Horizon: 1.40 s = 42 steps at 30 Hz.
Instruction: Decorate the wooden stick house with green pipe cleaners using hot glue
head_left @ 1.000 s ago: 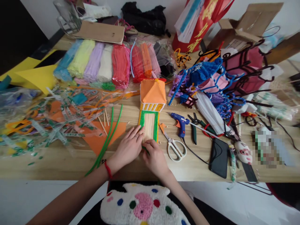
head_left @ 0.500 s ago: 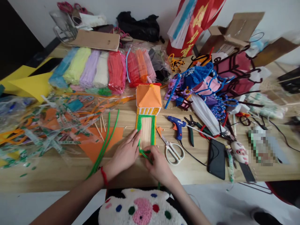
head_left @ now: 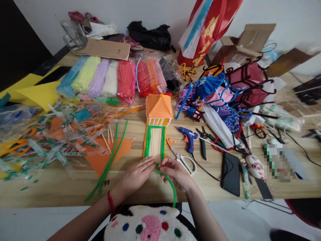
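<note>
A small model house with an orange roof (head_left: 157,106) stands on the table, its long base reaching toward me. Pale wooden sticks (head_left: 155,144) line the middle of that base, framed by a green fuzzy border (head_left: 147,142) and a yellow edge. My left hand (head_left: 137,173) lies over the base's near left end, fingers stretched out on it. At the near right corner my right hand (head_left: 178,174) pinches a green pipe cleaner (head_left: 173,189); its loose end curves down toward my lap. Fingers partly hide the near end of the base.
White-handled scissors (head_left: 188,164) and a blue glue gun (head_left: 189,138) lie to the right, with pliers (head_left: 203,147) and a phone (head_left: 230,174) beyond. Spare green pipe cleaners (head_left: 112,157) rest on orange sheet (head_left: 96,160) at left. Bagged pipe cleaners (head_left: 107,78) line the back.
My left hand has slid nearer to me, from the base's left side to its near end. My right hand has turned and shifted right; more of the green pipe cleaner shows.
</note>
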{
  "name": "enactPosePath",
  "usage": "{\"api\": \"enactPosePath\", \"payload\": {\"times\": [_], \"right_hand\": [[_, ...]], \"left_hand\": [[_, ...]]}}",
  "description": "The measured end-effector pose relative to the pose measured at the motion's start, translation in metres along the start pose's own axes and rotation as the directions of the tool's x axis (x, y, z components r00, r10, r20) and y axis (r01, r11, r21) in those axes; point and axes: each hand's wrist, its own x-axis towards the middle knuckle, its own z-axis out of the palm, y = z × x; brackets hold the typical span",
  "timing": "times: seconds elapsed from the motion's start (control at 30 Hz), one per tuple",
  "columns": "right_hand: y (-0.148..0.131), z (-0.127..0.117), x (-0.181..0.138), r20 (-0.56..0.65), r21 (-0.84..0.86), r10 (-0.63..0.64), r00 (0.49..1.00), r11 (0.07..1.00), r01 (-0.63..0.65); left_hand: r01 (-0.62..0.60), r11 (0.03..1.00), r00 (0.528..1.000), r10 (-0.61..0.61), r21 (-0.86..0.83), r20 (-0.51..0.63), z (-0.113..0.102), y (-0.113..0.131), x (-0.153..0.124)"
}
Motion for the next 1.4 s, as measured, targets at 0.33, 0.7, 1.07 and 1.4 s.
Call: {"api": "enactPosePath", "payload": {"times": [0.33, 0.7, 1.07, 1.4], "right_hand": [[-0.026, -0.054, 0.006, -0.6, -0.379, -0.485, 0.636, 0.873, 0.308], [-0.03, -0.084, 0.046, -0.426, -0.855, -0.833, 0.353, 0.243, -0.459], [-0.036, -0.075, 0.06, -0.483, -0.823, -0.818, 0.313, 0.303, -0.48], [-0.047, -0.073, 0.033, -0.546, -0.82, -0.793, 0.272, 0.438, -0.369]], "left_hand": [[0.04, 0.999, 0.983, -0.035, 0.022, -0.182, 0.003, 0.001, 0.002], [-0.023, 0.996, 0.985, 0.037, 0.085, -0.169, -0.006, 0.005, 0.006], [0.054, 0.992, 0.962, -0.021, 0.115, -0.271, 0.01, 0.009, -0.007], [0.02, 0.989, 0.971, 0.016, 0.148, -0.237, 0.01, 0.009, -0.008]]}}
